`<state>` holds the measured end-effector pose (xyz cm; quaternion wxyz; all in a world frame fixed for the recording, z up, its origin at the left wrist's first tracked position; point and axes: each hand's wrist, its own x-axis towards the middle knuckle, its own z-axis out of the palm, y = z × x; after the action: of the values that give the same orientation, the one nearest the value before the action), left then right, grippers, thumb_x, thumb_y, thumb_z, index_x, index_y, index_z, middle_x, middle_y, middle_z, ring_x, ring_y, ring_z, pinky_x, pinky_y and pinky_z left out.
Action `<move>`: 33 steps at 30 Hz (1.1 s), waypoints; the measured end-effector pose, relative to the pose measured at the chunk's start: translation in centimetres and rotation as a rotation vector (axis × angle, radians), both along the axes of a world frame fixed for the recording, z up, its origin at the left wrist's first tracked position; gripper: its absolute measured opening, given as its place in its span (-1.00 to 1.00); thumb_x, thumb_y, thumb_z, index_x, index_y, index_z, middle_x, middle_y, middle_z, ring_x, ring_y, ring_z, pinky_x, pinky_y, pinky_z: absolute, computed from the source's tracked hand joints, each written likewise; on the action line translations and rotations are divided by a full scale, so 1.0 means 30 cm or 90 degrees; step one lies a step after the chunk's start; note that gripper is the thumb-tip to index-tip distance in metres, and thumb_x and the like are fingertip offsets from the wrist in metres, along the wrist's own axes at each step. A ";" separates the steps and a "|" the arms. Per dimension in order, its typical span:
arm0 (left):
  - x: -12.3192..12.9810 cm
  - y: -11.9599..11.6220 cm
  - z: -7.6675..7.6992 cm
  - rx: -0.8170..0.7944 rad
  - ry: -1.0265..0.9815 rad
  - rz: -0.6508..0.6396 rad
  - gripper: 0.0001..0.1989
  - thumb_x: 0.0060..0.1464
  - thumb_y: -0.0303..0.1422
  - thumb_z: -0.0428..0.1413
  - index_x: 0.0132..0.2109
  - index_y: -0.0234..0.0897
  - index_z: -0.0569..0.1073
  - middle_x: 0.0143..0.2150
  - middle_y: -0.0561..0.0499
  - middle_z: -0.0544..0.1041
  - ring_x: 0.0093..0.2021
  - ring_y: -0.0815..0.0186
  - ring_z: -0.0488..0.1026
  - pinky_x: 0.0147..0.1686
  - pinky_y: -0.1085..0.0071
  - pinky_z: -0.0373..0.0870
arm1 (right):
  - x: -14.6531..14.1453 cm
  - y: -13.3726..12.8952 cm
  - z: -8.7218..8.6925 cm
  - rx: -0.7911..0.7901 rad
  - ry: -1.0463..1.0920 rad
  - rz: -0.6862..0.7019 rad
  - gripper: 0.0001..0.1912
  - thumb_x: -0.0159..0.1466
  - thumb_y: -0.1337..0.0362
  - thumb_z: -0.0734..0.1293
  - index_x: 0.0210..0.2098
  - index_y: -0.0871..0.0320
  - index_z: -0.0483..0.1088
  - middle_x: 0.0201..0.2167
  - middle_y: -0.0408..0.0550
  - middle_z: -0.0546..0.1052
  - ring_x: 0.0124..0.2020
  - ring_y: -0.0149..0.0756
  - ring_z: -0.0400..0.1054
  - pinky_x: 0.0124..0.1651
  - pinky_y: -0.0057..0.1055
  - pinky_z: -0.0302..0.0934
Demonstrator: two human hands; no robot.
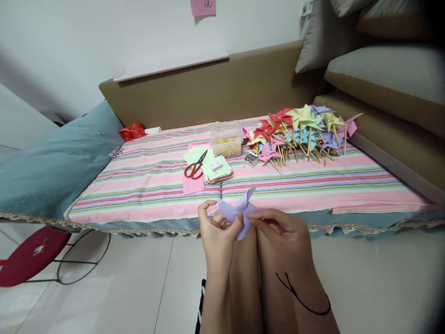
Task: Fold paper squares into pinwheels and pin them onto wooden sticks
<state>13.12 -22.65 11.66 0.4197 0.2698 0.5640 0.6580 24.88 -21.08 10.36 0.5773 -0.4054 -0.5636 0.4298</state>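
pink note [199, 8] on the white wall [139, 32], dark strokes [208, 3] cut off, no readable text

Lilac pinwheel [242, 204]: matt paper, smooth. Heaped pinwheels [299, 136]: matt paper too, on pale sticks [309, 147], wood-looking. Scissors [198, 163]: dark metal blades, glossy red plastic handles. Tub [235, 152]: translucent plastic, smooth, faintly shiny. Paper stack [224, 170]: matt, smooth sheets. Striped spread [149, 174]: woven cloth, matt. Blue cover [62, 157]: soft, matt cloth with ruffled lacy trim. Sofa back [194, 95]: smooth, dull, leather-like. Cushions [385, 69]: matt fabric. Bag [132, 132]: crinkled glossy red plastic. Floor tiles [135, 278]: smooth, glossy. Stool [31, 257]: smooth matt seat, thin metal-looking frame.
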 end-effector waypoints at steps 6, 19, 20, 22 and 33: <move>0.013 -0.021 0.030 0.023 -0.024 -0.032 -0.42 -0.20 -0.42 0.32 -0.10 -0.13 0.16 -0.49 0.10 0.61 -0.52 0.36 0.52 -0.42 0.50 0.40 | 0.006 0.004 -0.005 0.059 -0.004 -0.019 -0.90 0.16 0.33 0.45 -0.43 -0.02 0.59 -0.38 -0.10 0.54 -0.28 -0.24 0.43 -0.23 -0.32 0.32; 0.005 -0.026 0.035 0.030 -0.010 -0.061 -0.45 -0.15 -0.45 0.31 -0.10 -0.12 0.15 -0.48 0.13 0.60 -0.48 0.33 0.56 -0.40 0.48 0.43 | -0.003 -0.002 -0.006 0.060 -0.024 -0.033 -0.84 0.18 0.42 0.42 -0.39 -0.01 0.58 -0.32 -0.13 0.48 -0.25 -0.31 0.38 -0.19 -0.38 0.29; 0.005 -0.025 0.035 0.029 -0.010 -0.060 -0.45 -0.15 -0.45 0.31 -0.10 -0.12 0.15 -0.48 0.13 0.60 -0.48 0.33 0.56 -0.40 0.48 0.43 | -0.003 -0.002 -0.003 0.062 -0.025 -0.035 -0.84 0.19 0.42 0.41 -0.39 0.00 0.57 -0.32 -0.12 0.48 -0.25 -0.31 0.38 -0.19 -0.38 0.29; 0.004 -0.025 0.032 0.027 -0.011 -0.059 -0.45 -0.15 -0.45 0.31 -0.09 -0.13 0.15 -0.47 0.12 0.61 -0.48 0.34 0.56 -0.40 0.48 0.43 | -0.003 -0.001 -0.001 0.064 -0.025 -0.037 -0.84 0.19 0.43 0.41 -0.40 0.01 0.57 -0.31 -0.12 0.49 -0.25 -0.32 0.38 -0.19 -0.38 0.29; 0.001 -0.026 0.027 0.040 -0.011 -0.072 -0.46 -0.12 -0.47 0.30 -0.10 -0.13 0.14 -0.50 0.15 0.60 -0.52 0.41 0.51 -0.43 0.52 0.39 | -0.002 0.006 -0.012 0.066 -0.031 -0.029 -0.83 0.19 0.45 0.41 -0.39 0.03 0.56 -0.31 -0.11 0.50 -0.25 -0.32 0.38 -0.20 -0.38 0.31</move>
<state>13.15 -23.42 12.48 0.4526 0.3084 0.5230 0.6531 24.81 -20.89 10.01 0.5929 -0.3981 -0.5898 0.3771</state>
